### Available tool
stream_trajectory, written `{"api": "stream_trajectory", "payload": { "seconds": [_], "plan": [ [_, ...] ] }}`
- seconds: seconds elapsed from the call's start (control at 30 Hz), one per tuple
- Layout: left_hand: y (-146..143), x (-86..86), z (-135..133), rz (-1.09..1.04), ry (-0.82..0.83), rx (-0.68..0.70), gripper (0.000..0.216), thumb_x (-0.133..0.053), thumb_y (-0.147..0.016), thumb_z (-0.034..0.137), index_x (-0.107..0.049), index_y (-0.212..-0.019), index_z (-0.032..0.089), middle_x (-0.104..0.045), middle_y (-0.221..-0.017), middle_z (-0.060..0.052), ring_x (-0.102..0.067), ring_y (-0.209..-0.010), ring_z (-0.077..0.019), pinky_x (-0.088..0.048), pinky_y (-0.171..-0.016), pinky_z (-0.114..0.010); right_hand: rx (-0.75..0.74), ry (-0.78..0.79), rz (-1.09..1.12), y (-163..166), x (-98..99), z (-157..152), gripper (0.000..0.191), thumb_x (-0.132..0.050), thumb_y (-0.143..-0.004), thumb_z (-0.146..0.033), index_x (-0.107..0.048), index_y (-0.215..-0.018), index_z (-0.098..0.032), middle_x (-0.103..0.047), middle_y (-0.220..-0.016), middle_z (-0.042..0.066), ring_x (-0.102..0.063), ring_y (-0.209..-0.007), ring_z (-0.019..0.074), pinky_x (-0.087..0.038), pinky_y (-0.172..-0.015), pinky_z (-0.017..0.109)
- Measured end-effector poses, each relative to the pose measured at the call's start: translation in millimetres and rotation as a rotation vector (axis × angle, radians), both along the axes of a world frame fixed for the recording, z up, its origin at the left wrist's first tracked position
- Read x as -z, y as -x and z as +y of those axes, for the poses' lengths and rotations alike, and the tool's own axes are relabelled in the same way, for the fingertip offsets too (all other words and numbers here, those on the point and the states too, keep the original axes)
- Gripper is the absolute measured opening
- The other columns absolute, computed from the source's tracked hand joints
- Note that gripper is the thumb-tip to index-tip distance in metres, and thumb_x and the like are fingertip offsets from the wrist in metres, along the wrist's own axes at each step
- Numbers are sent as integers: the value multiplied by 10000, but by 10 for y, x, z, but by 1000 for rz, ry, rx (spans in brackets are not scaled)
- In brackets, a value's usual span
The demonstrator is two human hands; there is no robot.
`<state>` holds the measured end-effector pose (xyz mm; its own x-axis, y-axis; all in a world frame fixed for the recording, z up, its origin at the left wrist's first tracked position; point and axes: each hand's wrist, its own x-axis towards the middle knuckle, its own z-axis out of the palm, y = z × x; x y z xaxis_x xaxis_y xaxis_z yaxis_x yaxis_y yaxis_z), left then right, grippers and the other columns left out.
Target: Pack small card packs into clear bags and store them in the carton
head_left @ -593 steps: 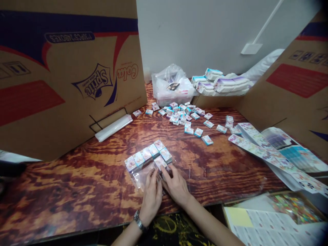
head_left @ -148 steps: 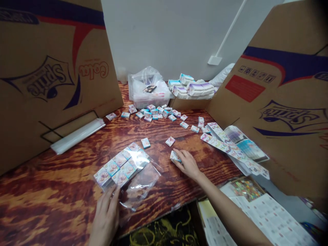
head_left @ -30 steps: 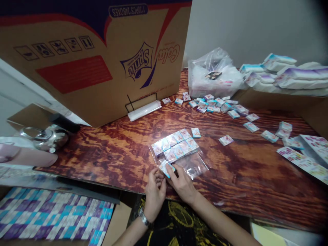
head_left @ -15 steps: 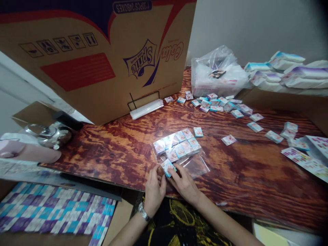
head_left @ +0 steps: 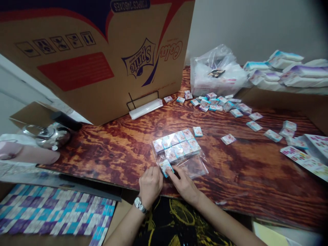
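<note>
My right hand (head_left: 186, 186) has a small white-and-blue box (head_left: 166, 168) with a printed hand picture at its fingertips, tilted at the near edge of a clear plastic bag (head_left: 196, 168). Two rows of similar boxes (head_left: 178, 145) lie side by side in the bag. Left of the tilted box, my left hand (head_left: 150, 184) is closed with its fingers curled under; what it holds, if anything, is hidden. A single loose box (head_left: 197, 131) sits just beyond the bag's far right corner.
A large cardboard carton (head_left: 102, 61) stands at the back left, with folded plastic film (head_left: 146, 108) before it. Loose small boxes (head_left: 221, 102) are scattered toward a bulging plastic bag (head_left: 217, 75). Below left, an open carton holds packed boxes (head_left: 56, 210). A pink bottle (head_left: 29, 152) lies at left.
My left hand has drawn slightly left and curled its fingers tighter. The small box has shifted slightly left with my right fingers still on it.
</note>
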<state>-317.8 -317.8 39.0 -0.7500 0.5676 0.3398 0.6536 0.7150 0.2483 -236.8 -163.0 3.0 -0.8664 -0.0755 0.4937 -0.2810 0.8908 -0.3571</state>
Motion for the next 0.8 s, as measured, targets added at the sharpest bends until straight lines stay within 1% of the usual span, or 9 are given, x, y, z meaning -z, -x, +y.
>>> {"api": "stream_trajectory", "payload": {
  "seconds": [0.13,0.23,0.3,0.4,0.47,0.57,0.63,0.7,0.8],
  "plan": [
    [-13,-60,-15,5,21,11,162,-459,-850,181,-575,-737,189,-535,-632,-29,-516,-617,-158,-377,-551,-240,-7,-29,-27,16,-15,3,391,-391,-914,-100,-512,-1269,-209,-574,-1156,132,-558,-1091,219,-507,-877,354],
    [-6,-78,-23,-20,10,24,163,-458,-851,183,-583,-747,198,-545,-647,-27,-520,-632,-158,-381,-569,-239,-17,-32,-31,45,-14,7,374,-410,-900,-87,-542,-1234,-191,-561,-1176,151,-566,-1076,233,-504,-876,375],
    [8,-80,-35,-52,-9,31,167,-452,-857,187,-588,-760,200,-559,-656,-25,-535,-640,-155,-390,-580,-237,-29,-16,-18,70,-19,19,359,-404,-899,-82,-562,-1203,-188,-567,-1166,145,-585,-1037,223,-509,-865,372],
    [36,-74,-59,-122,-57,24,168,-436,-871,193,-586,-794,193,-590,-673,-19,-563,-613,-141,-399,-570,-228,-57,64,-36,101,-36,31,342,-392,-911,-105,-557,-1194,-199,-576,-1155,120,-580,-1039,193,-505,-885,345],
    [50,-65,-70,-177,-96,6,163,-425,-881,194,-580,-830,189,-603,-660,-4,-564,-554,-122,-394,-536,-215,-66,146,-93,108,-43,17,347,-414,-910,-141,-514,-1239,-191,-567,-1163,122,-562,-1073,190,-497,-910,342],
    [55,-56,-67,-258,-146,-19,163,-402,-894,196,-559,-850,192,-588,-597,27,-555,-492,-109,-383,-493,-200,-70,247,-171,101,-45,-32,407,-453,-895,-175,-432,-1301,-170,-558,-1171,134,-540,-1105,202,-491,-924,363],
    [52,-56,-56,-303,-173,-24,168,-382,-901,197,-543,-854,193,-602,-628,24,-581,-537,-112,-408,-519,-198,-79,293,-196,96,-50,-58,427,-462,-883,-169,-407,-1306,-164,-556,-1187,139,-525,-1123,210,-484,-932,378],
    [51,-54,-46,-332,-194,-25,174,-368,-905,198,-535,-856,193,-622,-703,7,-604,-615,-117,-441,-576,-205,-92,320,-213,99,-60,-61,429,-460,-874,-150,-403,-1299,-165,-549,-1215,140,-513,-1136,212,-472,-941,390],
    [56,-29,-48,-344,-205,-28,187,-354,-910,200,-532,-855,188,-613,-745,-7,-602,-673,-123,-460,-630,-221,-112,316,-230,124,-66,-39,429,-450,-874,-136,-401,-1299,-174,-554,-1225,131,-515,-1127,210,-461,-936,400]
  ]
}}
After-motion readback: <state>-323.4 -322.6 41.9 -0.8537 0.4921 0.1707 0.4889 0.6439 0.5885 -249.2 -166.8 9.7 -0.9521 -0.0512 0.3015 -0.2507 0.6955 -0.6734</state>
